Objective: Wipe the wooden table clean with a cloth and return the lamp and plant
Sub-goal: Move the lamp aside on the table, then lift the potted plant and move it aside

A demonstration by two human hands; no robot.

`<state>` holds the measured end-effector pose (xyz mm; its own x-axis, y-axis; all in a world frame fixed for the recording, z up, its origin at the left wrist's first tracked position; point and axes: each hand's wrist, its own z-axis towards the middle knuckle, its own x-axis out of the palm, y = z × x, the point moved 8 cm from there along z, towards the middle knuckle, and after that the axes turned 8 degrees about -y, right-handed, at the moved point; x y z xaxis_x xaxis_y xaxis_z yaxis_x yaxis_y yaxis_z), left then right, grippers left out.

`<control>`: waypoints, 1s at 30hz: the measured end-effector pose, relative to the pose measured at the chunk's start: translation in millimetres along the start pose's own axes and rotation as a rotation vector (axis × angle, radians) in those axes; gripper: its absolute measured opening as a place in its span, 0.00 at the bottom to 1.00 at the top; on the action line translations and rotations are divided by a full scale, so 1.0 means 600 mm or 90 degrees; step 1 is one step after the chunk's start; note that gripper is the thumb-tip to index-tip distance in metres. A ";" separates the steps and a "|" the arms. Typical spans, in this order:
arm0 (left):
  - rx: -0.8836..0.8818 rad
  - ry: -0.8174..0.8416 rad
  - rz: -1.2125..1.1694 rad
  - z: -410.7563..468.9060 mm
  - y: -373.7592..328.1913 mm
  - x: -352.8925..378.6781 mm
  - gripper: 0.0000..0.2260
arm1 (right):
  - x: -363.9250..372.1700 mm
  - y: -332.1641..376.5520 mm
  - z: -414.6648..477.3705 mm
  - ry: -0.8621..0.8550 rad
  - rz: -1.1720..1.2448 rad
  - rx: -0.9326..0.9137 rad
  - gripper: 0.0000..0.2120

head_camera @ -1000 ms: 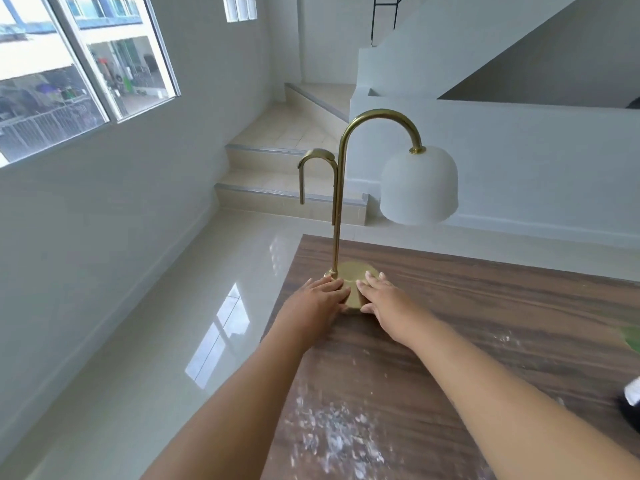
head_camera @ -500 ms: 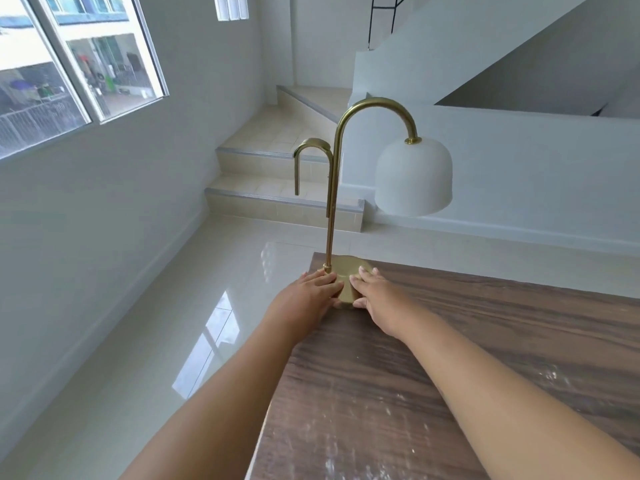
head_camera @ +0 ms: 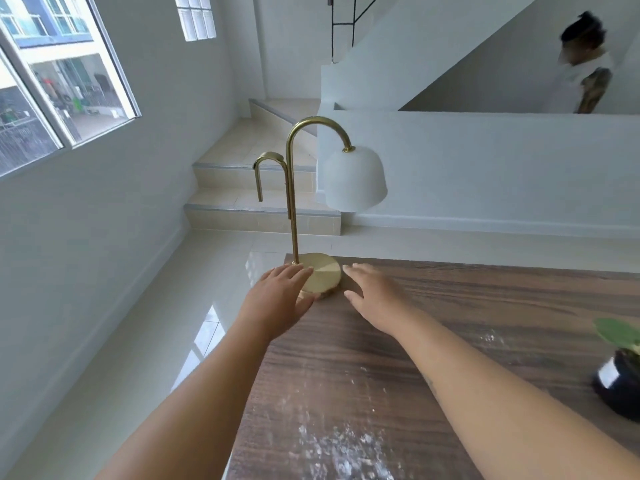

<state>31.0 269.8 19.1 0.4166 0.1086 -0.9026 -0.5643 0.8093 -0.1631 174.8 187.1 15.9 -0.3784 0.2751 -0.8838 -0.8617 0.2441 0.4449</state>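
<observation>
Lamp [head_camera: 320, 273] of brass colour, with a white shade, is seen upright at the far left corner of the wooden table [head_camera: 450, 306]. The left hand [head_camera: 277, 299] is laid against the near left side of the round base, its fingers straight and loose (nothing is gripped). The right hand [head_camera: 374, 296] is held open just beside the base, fingers spread; contact cannot be told. White powder [head_camera: 339, 448] is scattered on the near part of the table. The plant [head_camera: 620, 368] in a dark pot is placed at the right, well apart from the lamp.
</observation>
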 end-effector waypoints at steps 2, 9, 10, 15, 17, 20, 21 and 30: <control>-0.007 -0.013 -0.019 -0.001 -0.029 -0.021 0.24 | -0.033 -0.014 -0.034 -0.025 0.000 0.014 0.24; -0.071 -0.056 -0.127 -0.048 -0.190 -0.058 0.25 | -0.127 -0.084 -0.188 -0.080 0.018 0.018 0.17; -0.081 -0.062 -0.149 -0.061 -0.216 -0.058 0.26 | -0.139 -0.097 -0.210 -0.081 0.022 0.016 0.16; -0.083 -0.045 -0.182 -0.106 -0.347 -0.038 0.27 | -0.192 -0.164 -0.316 -0.077 0.079 0.040 0.10; -0.098 -0.043 -0.216 -0.111 -0.396 -0.026 0.27 | -0.215 -0.194 -0.350 -0.089 0.105 0.057 0.09; -0.134 -0.032 -0.284 -0.115 -0.463 -0.001 0.28 | -0.241 -0.247 -0.400 -0.096 0.142 0.086 0.08; -0.141 -0.029 -0.297 -0.115 -0.484 0.007 0.28 | -0.246 -0.265 -0.416 -0.091 0.154 0.098 0.08; -0.124 0.028 -0.332 -0.100 -0.635 0.066 0.31 | -0.318 -0.425 -0.501 -0.122 0.192 0.178 0.09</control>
<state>219.5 -69.0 21.7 0.6481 -0.3057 -0.6975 -0.4141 0.6272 -0.6597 365.3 -207.0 27.3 -0.5060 0.5332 -0.6780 -0.5888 0.3609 0.7232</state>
